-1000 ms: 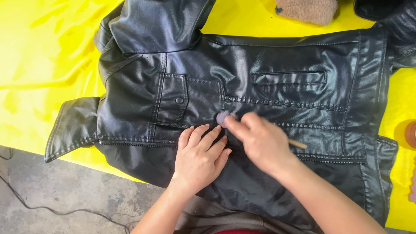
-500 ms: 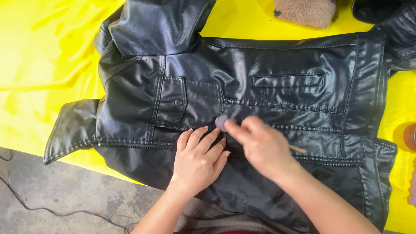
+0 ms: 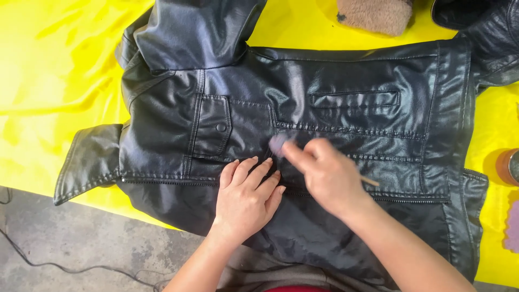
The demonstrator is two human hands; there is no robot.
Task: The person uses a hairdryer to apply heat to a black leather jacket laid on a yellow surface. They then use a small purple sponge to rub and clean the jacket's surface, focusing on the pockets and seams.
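A black leather jacket (image 3: 335,81) lies spread on a yellow sheet (image 3: 48,81). My left hand (image 3: 246,197) rests flat on the jacket's front near the zipper, fingers together, pressing the leather down. My right hand (image 3: 327,176) grips a thin wooden-handled applicator; its greyish-purple sponge tip (image 3: 277,143) touches the leather just below the buttoned chest pocket (image 3: 213,127), and the handle's end (image 3: 370,181) sticks out behind the hand. A slit pocket (image 3: 354,99) lies further right.
A tan fuzzy pad (image 3: 373,13) sits at the top edge. At the right edge stand a brown jar (image 3: 508,166) and a purple sponge (image 3: 512,227). Grey concrete floor (image 3: 81,238) with a black cable (image 3: 65,266) lies lower left.
The sponge tip has shifted slightly over the leather by the pocket seam, and the view has drifted a little. My left hand stays pressed in place.
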